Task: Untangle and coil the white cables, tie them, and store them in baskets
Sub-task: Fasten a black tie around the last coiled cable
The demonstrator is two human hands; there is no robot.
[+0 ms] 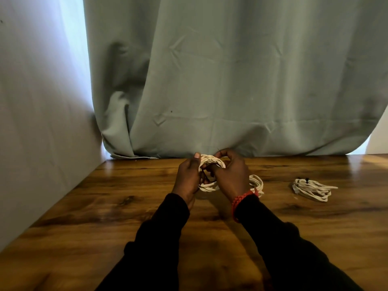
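Sleeves: two black sleeves come in from 6 o'clock over the wooden table.
Right wrist: a red bracelet.
Left hand: fingers curled around the left side of the held cable coil, thumb up.
Right hand: grips the same coil from the right.
Second coil: on the table, just behind the right hand.
Third coil: at 3 o'clock, well apart.
Far: grey curtain.

Both hands gripped one coiled white cable: left hand with fingers curled round its left side, right hand pinching its right. Another coil lay just beyond the right fingers, a third bundle well apart.
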